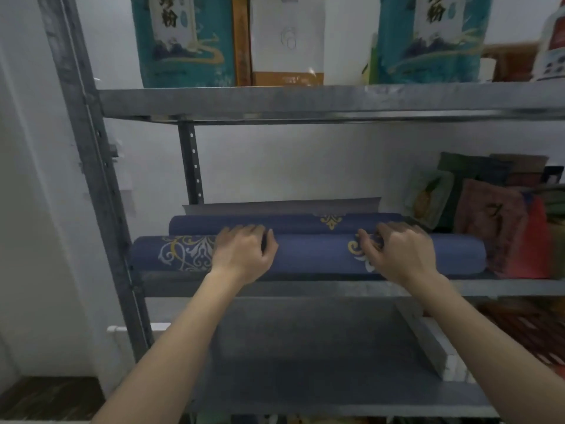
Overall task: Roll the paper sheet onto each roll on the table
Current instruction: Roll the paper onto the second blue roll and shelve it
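Fingers of the left hand [244,254] and right hand [402,254] are curled over the front roll [312,254]. Just beyond the fingertips a second roll [290,223] is laid, then a grey sheet [275,207]; packets [489,221] are crowded right of them. Both rolls are navy with gold ornament, carried on a metal shelf [305,288].

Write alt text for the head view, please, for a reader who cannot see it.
A person's left hand and right hand grip the front blue roll lying along a metal shelf. A second blue roll and a grey roll lie behind it; packets stand beside it.
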`<state>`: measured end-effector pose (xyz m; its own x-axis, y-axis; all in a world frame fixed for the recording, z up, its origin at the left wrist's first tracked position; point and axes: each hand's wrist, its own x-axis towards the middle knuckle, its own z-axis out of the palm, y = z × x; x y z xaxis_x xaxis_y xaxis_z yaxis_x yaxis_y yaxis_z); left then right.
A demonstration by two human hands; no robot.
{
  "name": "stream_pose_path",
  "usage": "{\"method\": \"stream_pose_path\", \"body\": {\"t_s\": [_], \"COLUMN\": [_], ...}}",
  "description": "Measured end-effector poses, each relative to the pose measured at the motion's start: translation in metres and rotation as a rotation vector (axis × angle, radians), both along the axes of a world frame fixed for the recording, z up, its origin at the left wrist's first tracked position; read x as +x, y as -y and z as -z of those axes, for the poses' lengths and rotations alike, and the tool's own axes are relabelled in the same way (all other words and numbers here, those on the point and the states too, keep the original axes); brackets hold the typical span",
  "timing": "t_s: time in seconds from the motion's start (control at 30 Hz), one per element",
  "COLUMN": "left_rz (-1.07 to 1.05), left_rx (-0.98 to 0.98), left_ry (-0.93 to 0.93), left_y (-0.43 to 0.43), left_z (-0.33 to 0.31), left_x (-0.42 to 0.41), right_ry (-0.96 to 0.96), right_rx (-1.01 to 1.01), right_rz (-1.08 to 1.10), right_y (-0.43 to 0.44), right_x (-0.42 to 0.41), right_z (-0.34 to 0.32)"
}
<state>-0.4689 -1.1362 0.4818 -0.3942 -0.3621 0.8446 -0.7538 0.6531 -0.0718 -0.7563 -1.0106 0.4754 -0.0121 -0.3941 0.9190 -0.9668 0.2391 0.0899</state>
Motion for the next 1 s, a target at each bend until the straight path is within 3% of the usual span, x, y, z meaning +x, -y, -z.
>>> {"method": "stream_pose_path", "body": {"t_s": [0.67, 1.0], "left_rz": [0.023, -0.025], "left_rx": [0.105, 0.12], "left_ry": [0.042, 0.049], "left_y": [0.135, 0.165], "left_z": [0.025, 0.022], "left_x": [-0.039, -0.044], "right_ry": [0.084, 0.001], "right_rx": [0.27, 0.105], "right_rz": [-0.117, -0.13], "right_y": [0.144, 0.18], "right_x": [-0.051, -0.054], "right_z": [0.017, 0.019]}}
